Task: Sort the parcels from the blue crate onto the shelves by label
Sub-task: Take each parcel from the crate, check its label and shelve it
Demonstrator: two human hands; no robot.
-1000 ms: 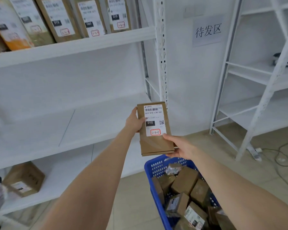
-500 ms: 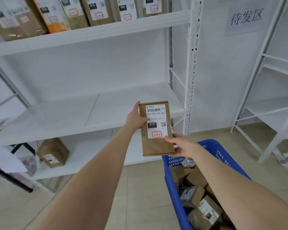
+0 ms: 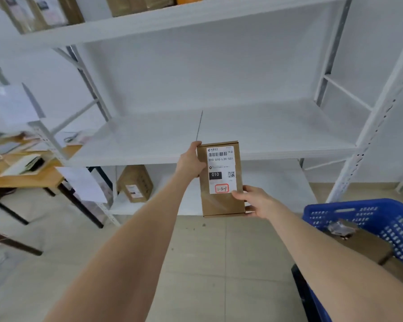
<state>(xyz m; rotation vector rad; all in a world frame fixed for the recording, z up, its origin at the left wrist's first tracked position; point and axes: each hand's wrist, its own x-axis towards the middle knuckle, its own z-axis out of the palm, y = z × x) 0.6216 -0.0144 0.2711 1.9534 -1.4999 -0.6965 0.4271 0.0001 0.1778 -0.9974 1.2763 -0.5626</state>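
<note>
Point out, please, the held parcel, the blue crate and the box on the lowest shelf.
held parcel (image 3: 219,205): head view, bare cardboard below the label.
blue crate (image 3: 363,216): head view, far perforated wall.
box on the lowest shelf (image 3: 135,181): head view, its front face.

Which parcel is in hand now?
The upright parcel marked 010, held by left hand and right hand; others sit on shelves or in the blue crate.

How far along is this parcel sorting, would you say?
Some parcels already stand on the top shelf and one box sits on the bottom shelf. The left hand and right hand hold a labelled parcel before the middle shelf. The blue crate holds more boxes, so plenty seems left.
</note>
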